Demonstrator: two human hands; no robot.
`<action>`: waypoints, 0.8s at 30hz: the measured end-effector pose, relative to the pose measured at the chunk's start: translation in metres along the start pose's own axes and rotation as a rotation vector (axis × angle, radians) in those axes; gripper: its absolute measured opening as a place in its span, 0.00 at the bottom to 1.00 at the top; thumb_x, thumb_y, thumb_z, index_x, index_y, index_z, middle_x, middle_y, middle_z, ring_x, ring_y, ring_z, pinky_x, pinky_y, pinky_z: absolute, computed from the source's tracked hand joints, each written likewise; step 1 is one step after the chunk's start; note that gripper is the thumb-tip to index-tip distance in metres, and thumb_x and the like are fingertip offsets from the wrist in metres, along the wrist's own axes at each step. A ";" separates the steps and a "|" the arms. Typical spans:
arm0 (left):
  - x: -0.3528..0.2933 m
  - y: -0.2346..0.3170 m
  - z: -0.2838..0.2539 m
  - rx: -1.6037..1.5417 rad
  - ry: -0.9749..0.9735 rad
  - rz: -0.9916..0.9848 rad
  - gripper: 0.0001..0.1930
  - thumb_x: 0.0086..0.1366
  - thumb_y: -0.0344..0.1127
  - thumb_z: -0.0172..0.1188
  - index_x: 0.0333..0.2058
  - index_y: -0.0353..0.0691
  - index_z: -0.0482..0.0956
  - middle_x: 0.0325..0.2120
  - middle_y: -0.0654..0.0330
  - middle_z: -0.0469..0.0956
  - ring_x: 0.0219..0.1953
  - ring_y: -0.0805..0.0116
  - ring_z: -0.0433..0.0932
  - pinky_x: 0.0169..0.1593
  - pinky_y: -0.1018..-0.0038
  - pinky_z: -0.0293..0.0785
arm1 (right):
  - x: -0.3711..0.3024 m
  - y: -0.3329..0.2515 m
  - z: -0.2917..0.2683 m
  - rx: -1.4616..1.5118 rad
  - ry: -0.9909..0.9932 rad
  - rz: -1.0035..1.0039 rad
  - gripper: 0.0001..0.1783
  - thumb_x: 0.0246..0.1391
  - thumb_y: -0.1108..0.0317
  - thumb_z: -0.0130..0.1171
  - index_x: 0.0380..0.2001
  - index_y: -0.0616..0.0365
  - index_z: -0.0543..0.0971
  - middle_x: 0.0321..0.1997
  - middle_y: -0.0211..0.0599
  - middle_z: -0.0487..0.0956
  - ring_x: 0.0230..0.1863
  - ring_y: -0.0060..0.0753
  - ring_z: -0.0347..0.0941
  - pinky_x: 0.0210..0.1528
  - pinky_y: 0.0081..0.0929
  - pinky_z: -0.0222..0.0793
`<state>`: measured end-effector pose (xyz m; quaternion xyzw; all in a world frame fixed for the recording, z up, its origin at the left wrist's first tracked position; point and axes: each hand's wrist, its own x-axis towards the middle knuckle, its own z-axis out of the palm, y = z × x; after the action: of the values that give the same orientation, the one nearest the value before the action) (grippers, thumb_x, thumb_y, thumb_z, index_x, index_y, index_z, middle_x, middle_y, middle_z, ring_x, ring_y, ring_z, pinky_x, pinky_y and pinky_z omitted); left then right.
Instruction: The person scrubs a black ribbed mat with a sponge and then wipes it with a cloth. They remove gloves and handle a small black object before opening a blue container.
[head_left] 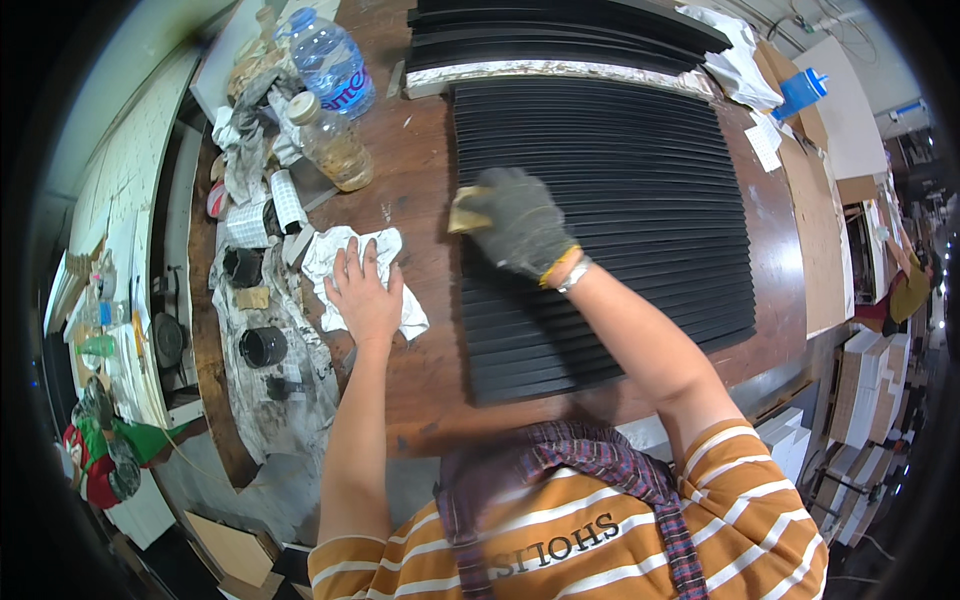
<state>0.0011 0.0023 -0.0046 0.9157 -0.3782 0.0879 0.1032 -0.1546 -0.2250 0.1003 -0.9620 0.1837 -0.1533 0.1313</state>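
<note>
My right hand (515, 222), in a dark grey work glove with a yellow cuff edge, grips a small yellow sponge (467, 212). It is over the left edge of a row of long black strips (620, 250), laid side by side on the brown table (415, 400). My bare left hand (366, 298) lies flat with fingers spread on a crumpled white cloth (403, 243), left of the strips. Near it stand two black cups (262, 347), (241, 267) on a stained sheet (300, 410), with a yellow sponge piece (252, 298) between them.
At the back left are a large clear bottle (335, 70), a smaller bottle of yellowish liquid (335, 150) and crumpled rags (243, 150). More black strips (560, 35) lie behind a whitish bar (560, 75). A blue bottle (800, 93) stands back right. Another person (910, 285) is far right.
</note>
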 end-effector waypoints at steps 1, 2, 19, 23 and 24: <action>0.000 0.000 0.000 0.001 0.000 0.001 0.28 0.68 0.51 0.57 0.64 0.48 0.73 0.69 0.58 0.65 0.72 0.53 0.58 0.71 0.40 0.47 | -0.013 0.018 -0.005 0.026 0.038 0.026 0.17 0.46 0.64 0.71 0.42 0.50 0.87 0.47 0.39 0.78 0.50 0.43 0.75 0.54 0.38 0.72; -0.001 -0.001 0.001 -0.013 -0.002 0.008 0.28 0.68 0.51 0.57 0.64 0.48 0.73 0.69 0.58 0.65 0.72 0.52 0.58 0.71 0.40 0.48 | -0.030 0.043 -0.015 0.102 0.086 0.097 0.17 0.48 0.63 0.71 0.44 0.50 0.87 0.49 0.39 0.79 0.52 0.44 0.75 0.56 0.39 0.73; 0.002 -0.003 0.005 0.052 -0.035 0.007 0.28 0.68 0.48 0.57 0.64 0.49 0.72 0.70 0.61 0.63 0.73 0.55 0.57 0.72 0.43 0.47 | -0.047 0.026 -0.011 0.102 0.304 -0.067 0.10 0.55 0.61 0.65 0.36 0.53 0.84 0.38 0.39 0.79 0.39 0.40 0.76 0.41 0.36 0.74; 0.003 -0.007 0.007 0.033 0.013 0.041 0.27 0.67 0.47 0.58 0.63 0.49 0.73 0.70 0.61 0.65 0.72 0.54 0.59 0.71 0.45 0.49 | -0.033 -0.020 -0.005 0.005 -0.114 0.029 0.17 0.49 0.57 0.67 0.40 0.53 0.86 0.48 0.42 0.78 0.49 0.42 0.74 0.51 0.38 0.71; 0.002 -0.007 0.008 0.049 0.014 0.039 0.27 0.67 0.46 0.58 0.63 0.48 0.73 0.69 0.61 0.65 0.72 0.54 0.59 0.71 0.45 0.49 | -0.040 -0.002 -0.015 -0.002 -0.109 0.075 0.17 0.49 0.58 0.67 0.41 0.53 0.86 0.48 0.42 0.78 0.49 0.42 0.74 0.52 0.37 0.71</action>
<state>0.0088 0.0038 -0.0126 0.9099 -0.3928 0.1054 0.0818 -0.1947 -0.2099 0.1047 -0.9616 0.2124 -0.0953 0.1457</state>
